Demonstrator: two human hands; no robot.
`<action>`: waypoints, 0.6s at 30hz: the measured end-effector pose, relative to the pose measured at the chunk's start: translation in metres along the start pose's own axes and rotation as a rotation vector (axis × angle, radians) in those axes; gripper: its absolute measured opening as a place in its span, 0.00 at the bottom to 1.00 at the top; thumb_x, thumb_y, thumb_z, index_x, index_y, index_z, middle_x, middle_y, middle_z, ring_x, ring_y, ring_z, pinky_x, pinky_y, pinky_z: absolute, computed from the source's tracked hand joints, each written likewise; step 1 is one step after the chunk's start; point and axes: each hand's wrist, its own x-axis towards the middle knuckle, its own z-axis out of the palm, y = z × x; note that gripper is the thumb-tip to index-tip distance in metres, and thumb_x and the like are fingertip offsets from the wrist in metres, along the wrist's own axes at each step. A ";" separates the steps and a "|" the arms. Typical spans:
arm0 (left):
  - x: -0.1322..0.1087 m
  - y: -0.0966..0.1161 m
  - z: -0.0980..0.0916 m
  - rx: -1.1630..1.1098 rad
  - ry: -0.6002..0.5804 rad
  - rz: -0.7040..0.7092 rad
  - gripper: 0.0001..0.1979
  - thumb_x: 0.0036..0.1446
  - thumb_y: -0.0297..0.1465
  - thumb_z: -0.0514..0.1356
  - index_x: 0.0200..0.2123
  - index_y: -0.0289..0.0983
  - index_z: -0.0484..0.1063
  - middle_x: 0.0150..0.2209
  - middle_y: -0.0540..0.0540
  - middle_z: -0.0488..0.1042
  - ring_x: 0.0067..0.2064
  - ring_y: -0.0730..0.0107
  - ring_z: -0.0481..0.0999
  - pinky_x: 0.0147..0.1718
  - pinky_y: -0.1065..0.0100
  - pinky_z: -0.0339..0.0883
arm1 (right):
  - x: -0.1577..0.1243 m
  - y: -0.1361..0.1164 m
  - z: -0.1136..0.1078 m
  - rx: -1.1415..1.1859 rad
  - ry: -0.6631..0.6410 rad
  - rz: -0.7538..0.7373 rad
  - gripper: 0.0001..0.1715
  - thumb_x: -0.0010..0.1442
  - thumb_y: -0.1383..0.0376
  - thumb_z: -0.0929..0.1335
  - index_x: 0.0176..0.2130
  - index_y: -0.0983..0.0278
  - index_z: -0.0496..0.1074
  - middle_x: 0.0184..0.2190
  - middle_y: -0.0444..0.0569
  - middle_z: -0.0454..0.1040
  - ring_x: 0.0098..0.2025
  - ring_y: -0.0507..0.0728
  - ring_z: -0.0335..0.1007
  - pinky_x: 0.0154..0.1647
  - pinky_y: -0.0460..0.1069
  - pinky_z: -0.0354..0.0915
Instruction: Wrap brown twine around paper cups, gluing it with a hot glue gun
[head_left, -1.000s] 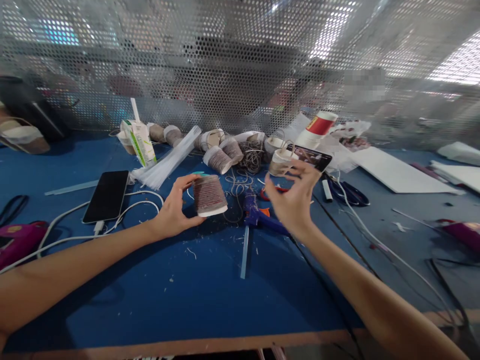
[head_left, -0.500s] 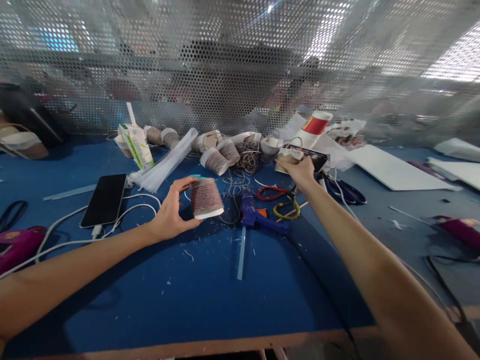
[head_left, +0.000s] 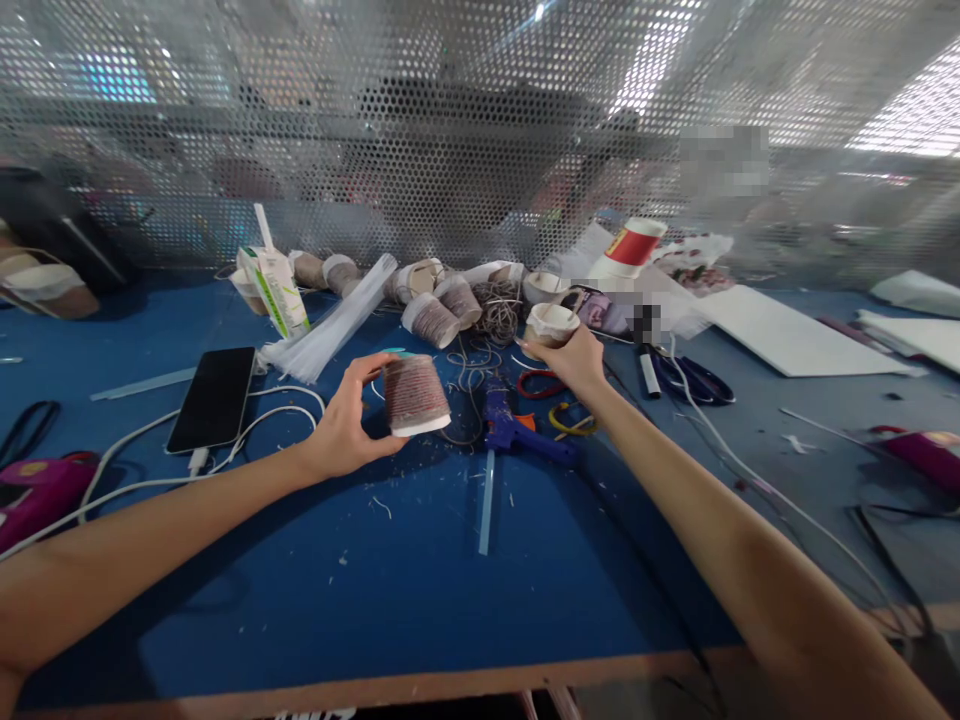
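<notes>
My left hand (head_left: 352,420) is closed around a paper cup wrapped in brown-red twine (head_left: 416,395), its white rim turned down, above the blue table. Farther back on the right, my right hand (head_left: 574,355) grips a second paper cup (head_left: 551,323) with a white lining over its rim. Between the hands lies a blue glue gun (head_left: 514,430), with a clear glue stick (head_left: 486,505) sticking out of it. Red-handled (head_left: 540,384) and yellow-handled (head_left: 571,420) tools sit just below my right hand. Behind, several twine-wrapped cups (head_left: 431,320) lie near a tangle of twine (head_left: 499,310).
A bundle of clear glue sticks (head_left: 330,325) and a drink carton (head_left: 277,290) stand at the back left. A phone (head_left: 212,400) with a white cable lies left. On the right are white boards (head_left: 802,335), blue-handled scissors (head_left: 694,380) and a red-white paper cup (head_left: 634,245). Perforated metal closes off the back.
My right hand has drawn the lined cup toward me and slightly left, uncovering a dark printed item behind it. My left hand holds its wrapped cup almost still.
</notes>
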 end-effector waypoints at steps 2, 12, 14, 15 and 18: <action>0.000 0.000 0.000 0.007 -0.009 -0.013 0.41 0.50 0.36 0.69 0.63 0.41 0.52 0.57 0.37 0.66 0.58 0.51 0.72 0.56 0.48 0.74 | -0.004 -0.002 -0.001 -0.012 -0.014 -0.001 0.38 0.45 0.53 0.75 0.50 0.70 0.69 0.49 0.64 0.77 0.52 0.69 0.73 0.50 0.58 0.68; 0.000 -0.001 0.001 -0.010 -0.003 0.004 0.42 0.48 0.35 0.69 0.63 0.42 0.53 0.57 0.37 0.66 0.58 0.52 0.72 0.56 0.48 0.73 | -0.006 -0.007 0.000 -0.093 -0.035 0.014 0.40 0.47 0.50 0.74 0.50 0.74 0.69 0.47 0.70 0.77 0.51 0.73 0.73 0.48 0.60 0.68; 0.000 0.000 0.000 -0.013 -0.010 -0.014 0.41 0.49 0.34 0.68 0.63 0.41 0.53 0.57 0.37 0.66 0.58 0.52 0.72 0.56 0.48 0.73 | -0.007 -0.007 0.000 -0.107 -0.028 0.018 0.40 0.48 0.50 0.74 0.51 0.73 0.68 0.47 0.69 0.77 0.51 0.73 0.73 0.48 0.60 0.68; 0.000 0.000 0.000 -0.013 -0.014 -0.021 0.41 0.49 0.33 0.68 0.63 0.41 0.53 0.57 0.37 0.67 0.58 0.52 0.73 0.56 0.48 0.73 | -0.008 -0.007 0.001 -0.113 -0.025 0.020 0.40 0.48 0.49 0.74 0.51 0.73 0.68 0.47 0.68 0.77 0.51 0.73 0.73 0.48 0.60 0.68; 0.000 0.000 -0.001 -0.012 -0.023 -0.021 0.41 0.48 0.33 0.69 0.63 0.41 0.53 0.57 0.37 0.67 0.57 0.52 0.73 0.56 0.48 0.73 | -0.008 -0.006 0.002 -0.132 -0.017 0.039 0.39 0.48 0.48 0.75 0.49 0.72 0.69 0.45 0.68 0.77 0.50 0.73 0.74 0.48 0.60 0.68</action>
